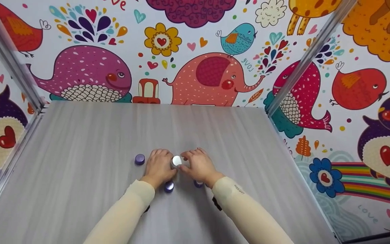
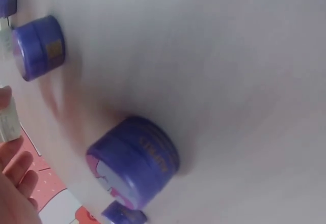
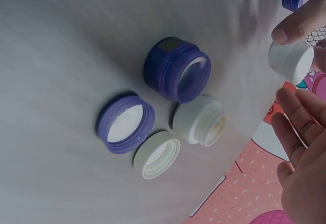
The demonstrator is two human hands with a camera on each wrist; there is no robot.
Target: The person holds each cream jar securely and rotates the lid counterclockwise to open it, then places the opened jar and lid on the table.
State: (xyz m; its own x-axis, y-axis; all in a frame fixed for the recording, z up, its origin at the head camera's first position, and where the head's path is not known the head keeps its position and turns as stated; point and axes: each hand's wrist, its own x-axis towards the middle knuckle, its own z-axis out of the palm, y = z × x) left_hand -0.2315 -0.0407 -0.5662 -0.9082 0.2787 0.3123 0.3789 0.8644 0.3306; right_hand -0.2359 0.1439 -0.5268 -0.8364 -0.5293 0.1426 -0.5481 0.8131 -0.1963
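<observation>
Grip of the left hand (image 1: 160, 165) was curled around a small white cylindrical jar (image 1: 176, 161), held raised near the middle of the grey wood-grain surface (image 1: 96, 135), flat top upward. Grip of the right hand (image 1: 200, 165) was released, its fingers extended just beside the jar; thumb contact could not be confirmed. Work, judged to be the removal of lids, appeared partly complete. Two units looked finished: a round purple jar with a gold label (image 3: 175, 70) and a narrow-necked white jar (image 3: 196, 121) stood uncapped, with an upturned purple lid (image 3: 125, 124) and an upturned white lid (image 3: 157, 155) beside them. Remaining, by the same judgement, were the held jar, a capped purple jar with a pink-and-white top (image 2: 135, 165) and a far-left purple jar (image 1: 139, 159), apparently capped. Cartoon-printed panels (image 1: 137, 57) and metal posts (image 1: 310, 56) bounded the surface. The capped jar stood near the left wrist and the uncapped group near the right, restricting downward clearance; the right arm masked most of that group from the head view.
</observation>
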